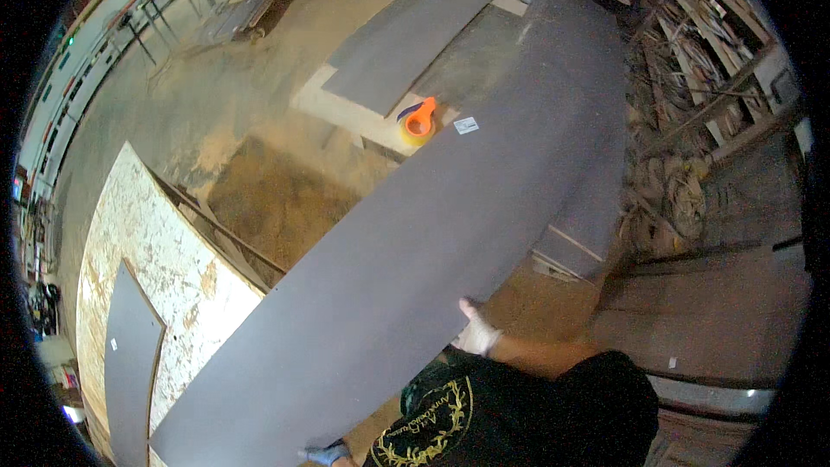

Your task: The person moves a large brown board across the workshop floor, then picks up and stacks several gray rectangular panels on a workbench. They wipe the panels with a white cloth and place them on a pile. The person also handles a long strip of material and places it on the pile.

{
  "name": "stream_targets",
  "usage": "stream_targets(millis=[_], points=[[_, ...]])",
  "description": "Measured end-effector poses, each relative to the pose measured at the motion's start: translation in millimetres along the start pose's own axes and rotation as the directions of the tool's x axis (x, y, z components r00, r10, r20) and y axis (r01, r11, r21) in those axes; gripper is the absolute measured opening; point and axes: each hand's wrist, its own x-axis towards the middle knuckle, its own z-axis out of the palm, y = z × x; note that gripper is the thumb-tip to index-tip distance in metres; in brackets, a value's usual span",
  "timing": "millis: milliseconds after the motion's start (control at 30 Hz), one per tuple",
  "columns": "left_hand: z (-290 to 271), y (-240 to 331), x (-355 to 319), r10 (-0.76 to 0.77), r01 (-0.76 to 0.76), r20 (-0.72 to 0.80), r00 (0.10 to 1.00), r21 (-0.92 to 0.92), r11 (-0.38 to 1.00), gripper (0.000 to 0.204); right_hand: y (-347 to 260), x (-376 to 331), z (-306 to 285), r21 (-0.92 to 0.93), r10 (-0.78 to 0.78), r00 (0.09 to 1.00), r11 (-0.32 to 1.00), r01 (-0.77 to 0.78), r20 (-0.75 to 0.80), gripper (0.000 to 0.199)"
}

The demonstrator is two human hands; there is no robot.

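Note:
A long grey panel (363,268) with a small white label slants across the middle of the view, from the near left to the far right. My right hand (477,333), in a pale glove, grips its near edge, thumb on top and the other fingers hidden beneath. At the same edge, further left, my left hand (326,453) in a blue glove holds on, mostly cut off by the lower rim of the view. An orange tape dispenser (421,118) with a roll of tape lies just beyond the panel's far edge.
Another grey panel (406,43) rests on a pale board beyond. At left, a smaller grey piece (130,355) lies on a chipboard sheet (186,268). A wooden rack (709,60) full of offcuts stands at right, with stacked brown boards (700,311) nearer.

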Motion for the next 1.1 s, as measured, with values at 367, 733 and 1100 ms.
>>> stream_targets(millis=[367,733,1100], points=[[43.6,-7.9,-19.3,-0.026,0.022,0.057,0.998,0.069,0.997,0.054,-39.6,-18.6,-22.9,-0.131,-0.376,0.893,0.926,0.354,-0.247,0.076],[112.0,-261.4,-201.6,-0.494,0.091,0.574,0.653,0.588,0.804,0.041,-434.2,-169.0,-15.9,-0.285,-0.804,0.590,0.584,0.760,-0.073,0.059],[237.8,-173.2,-336.4,0.053,-0.241,0.605,0.794,0.235,0.941,0.014,-404.2,-164.4,-107.1,-0.970,-0.929,0.280,-0.240,0.038,0.241,0.069]])
